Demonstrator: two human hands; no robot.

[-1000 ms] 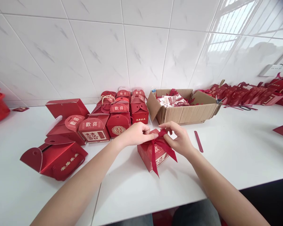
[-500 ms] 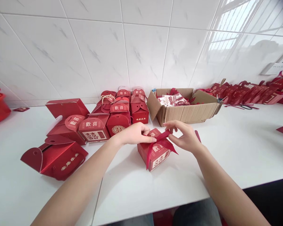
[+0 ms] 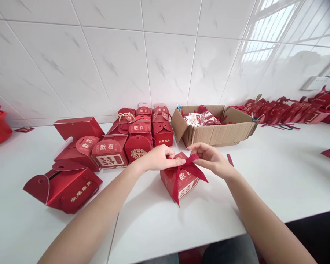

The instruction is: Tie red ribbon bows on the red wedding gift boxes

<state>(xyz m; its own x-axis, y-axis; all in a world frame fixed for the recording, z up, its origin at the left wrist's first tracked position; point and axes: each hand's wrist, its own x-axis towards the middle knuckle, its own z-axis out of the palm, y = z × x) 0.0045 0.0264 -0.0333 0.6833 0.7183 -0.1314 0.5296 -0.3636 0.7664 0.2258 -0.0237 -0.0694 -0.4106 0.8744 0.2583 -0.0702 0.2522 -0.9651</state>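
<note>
A small red gift box (image 3: 169, 183) with printed characters stands on the white table in front of me. On its top lies a dark red ribbon (image 3: 191, 168) tied into a bow, its tails hanging over the front and right. My left hand (image 3: 163, 157) pinches the ribbon near the knot, thumb on top. From the other side, my right hand (image 3: 210, 157) holds the bow's right loop between thumb and fingers. The back of the box top is partly hidden by both hands.
Several closed red gift boxes (image 3: 110, 151) stand grouped at the left, with an opened red box (image 3: 71, 187) nearer me. Behind the work sits a cardboard carton (image 3: 220, 134) of printed cards. A row of red boxes (image 3: 280, 110) lines the wall at right.
My right hand has moved slightly left toward the knot, and the right loop looks shorter and fuller. The left ribbon tail hangs a little lower. My left hand stays at the knot.
</note>
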